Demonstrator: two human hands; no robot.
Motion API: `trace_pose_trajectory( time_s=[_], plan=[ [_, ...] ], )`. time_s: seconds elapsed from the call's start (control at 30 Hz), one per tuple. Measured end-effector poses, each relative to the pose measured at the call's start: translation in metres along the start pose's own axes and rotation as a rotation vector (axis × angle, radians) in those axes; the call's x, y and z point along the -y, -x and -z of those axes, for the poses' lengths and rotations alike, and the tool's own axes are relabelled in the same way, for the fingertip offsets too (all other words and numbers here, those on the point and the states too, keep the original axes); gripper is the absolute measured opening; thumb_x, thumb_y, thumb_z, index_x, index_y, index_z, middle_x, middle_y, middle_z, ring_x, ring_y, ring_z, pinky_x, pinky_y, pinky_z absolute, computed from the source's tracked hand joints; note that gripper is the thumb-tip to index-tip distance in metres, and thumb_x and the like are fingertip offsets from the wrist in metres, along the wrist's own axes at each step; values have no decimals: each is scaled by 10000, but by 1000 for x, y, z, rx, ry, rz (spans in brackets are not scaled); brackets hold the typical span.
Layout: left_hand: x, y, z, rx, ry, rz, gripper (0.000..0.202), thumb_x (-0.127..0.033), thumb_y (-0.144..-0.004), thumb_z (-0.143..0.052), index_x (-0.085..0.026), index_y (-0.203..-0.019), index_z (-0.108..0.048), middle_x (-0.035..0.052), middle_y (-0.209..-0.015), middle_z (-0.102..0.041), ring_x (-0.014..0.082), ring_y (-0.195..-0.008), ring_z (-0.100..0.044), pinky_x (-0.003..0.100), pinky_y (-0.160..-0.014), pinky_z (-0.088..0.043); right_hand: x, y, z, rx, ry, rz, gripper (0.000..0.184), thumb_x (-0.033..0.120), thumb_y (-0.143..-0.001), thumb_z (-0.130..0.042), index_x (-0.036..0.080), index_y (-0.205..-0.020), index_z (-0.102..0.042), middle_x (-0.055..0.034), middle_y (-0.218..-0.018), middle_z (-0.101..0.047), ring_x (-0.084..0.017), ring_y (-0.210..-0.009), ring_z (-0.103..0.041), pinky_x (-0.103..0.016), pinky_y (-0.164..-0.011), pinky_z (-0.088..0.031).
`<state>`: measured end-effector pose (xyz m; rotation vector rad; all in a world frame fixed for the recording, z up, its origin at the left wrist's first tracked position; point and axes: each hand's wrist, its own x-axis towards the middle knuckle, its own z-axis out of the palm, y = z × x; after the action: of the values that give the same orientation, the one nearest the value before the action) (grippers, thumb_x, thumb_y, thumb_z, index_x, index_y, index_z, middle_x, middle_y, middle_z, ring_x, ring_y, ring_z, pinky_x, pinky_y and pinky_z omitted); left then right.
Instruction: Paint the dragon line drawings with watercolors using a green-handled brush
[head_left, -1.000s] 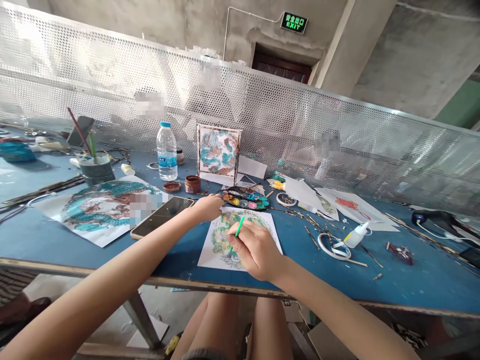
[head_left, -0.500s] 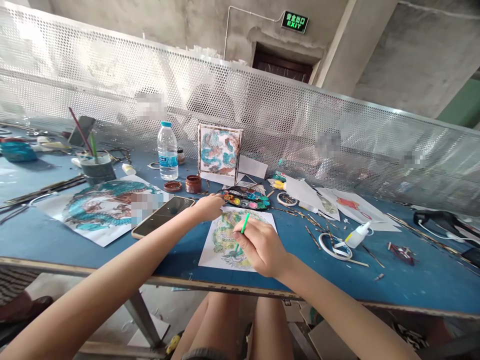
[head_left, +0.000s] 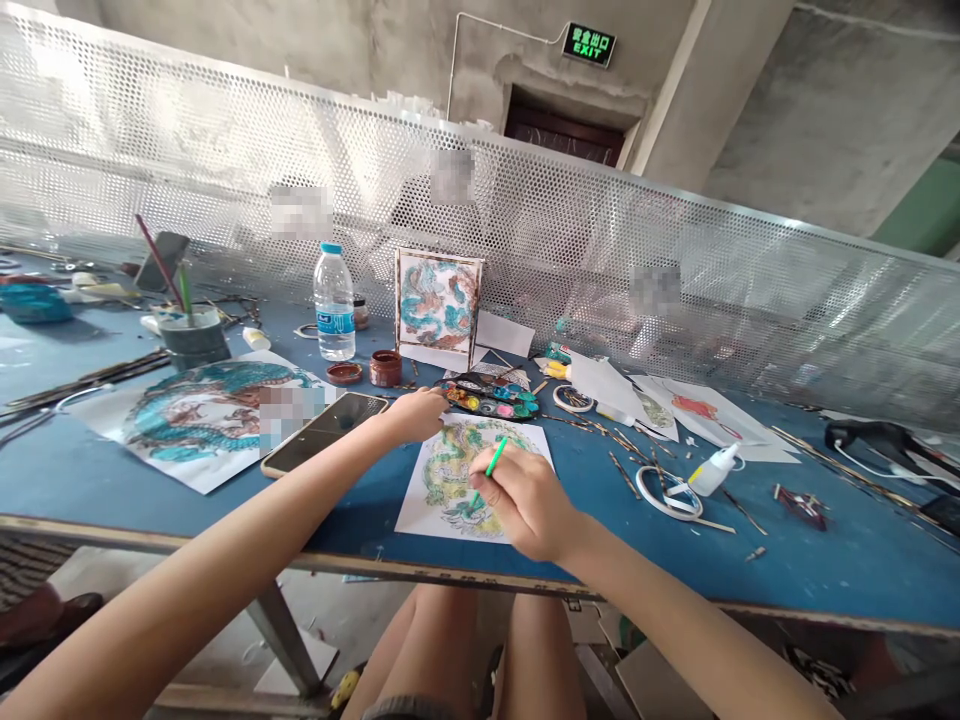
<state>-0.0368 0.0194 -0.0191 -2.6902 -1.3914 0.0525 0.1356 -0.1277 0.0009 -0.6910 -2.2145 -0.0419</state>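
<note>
My right hand (head_left: 525, 498) is closed around a thin green-handled paintbrush (head_left: 496, 456), its lower end at the paper. Beneath it lies a white sheet with a dragon drawing (head_left: 442, 480), partly coloured yellow and green; the hand covers its right side. My left hand (head_left: 416, 412) reaches to the sheet's upper left corner, beside the paint palette (head_left: 491, 400) with several bright colours. Its fingertips are partly hidden, so whether they grip the palette or rest on the paper is unclear. A phone (head_left: 322, 437) lies just left of that hand.
A framed dragon picture (head_left: 439, 305) stands behind the palette, near a water bottle (head_left: 334, 305) and brown paint jar (head_left: 385, 368). Left are a teal dragon sheet (head_left: 180, 455) and brush pot (head_left: 195, 340). Right lie a tape roll (head_left: 670, 494), glue bottle (head_left: 714, 470) and sticks.
The paintbrush's top has tilted slightly right and down as my right hand shifts a little. My left hand stays in place.
</note>
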Motion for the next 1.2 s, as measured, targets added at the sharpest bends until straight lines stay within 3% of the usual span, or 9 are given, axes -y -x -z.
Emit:
trace_pose_trajectory(
  time_s=[0.13,0.33,0.5,1.2],
  plan=[
    [-1,0,1,-2,4,13,264,-167,-756,-463,-147,-968,-618,127,-1066,-568,252,-979,-543,356,-857,-440,7,0,-3,6,-15,51,196,231,-917,-340,181,-821,-503,-56,-723,-604,-162,-668,-540,-283,-629,-442],
    [-1,0,-1,-11,-25,17,259,-178,-760,-463,-158,-964,-622,108,-1052,-575,238,-980,-541,325,-828,-451,7,-7,-4,25,52,-29,223,237,-916,-340,177,-768,-494,-61,-695,-590,-166,-669,-541,-282,-621,-433],
    [-1,-1,-1,-16,-6,3,269,-150,-744,-457,-140,-955,-625,128,-1041,-576,260,-956,-553,358,-815,-447,10,-9,-9,56,17,-16,225,242,-919,-340,166,-783,-502,-66,-711,-605,-170,-705,-560,-281,-647,-440],
    [0,-2,-2,-11,-18,13,271,-167,-757,-459,-146,-976,-617,115,-1041,-567,245,-956,-546,340,-824,-448,13,-7,-2,-16,18,-5,214,229,-922,-347,162,-822,-524,-52,-705,-602,-153,-674,-558,-264,-637,-435]
  ],
)
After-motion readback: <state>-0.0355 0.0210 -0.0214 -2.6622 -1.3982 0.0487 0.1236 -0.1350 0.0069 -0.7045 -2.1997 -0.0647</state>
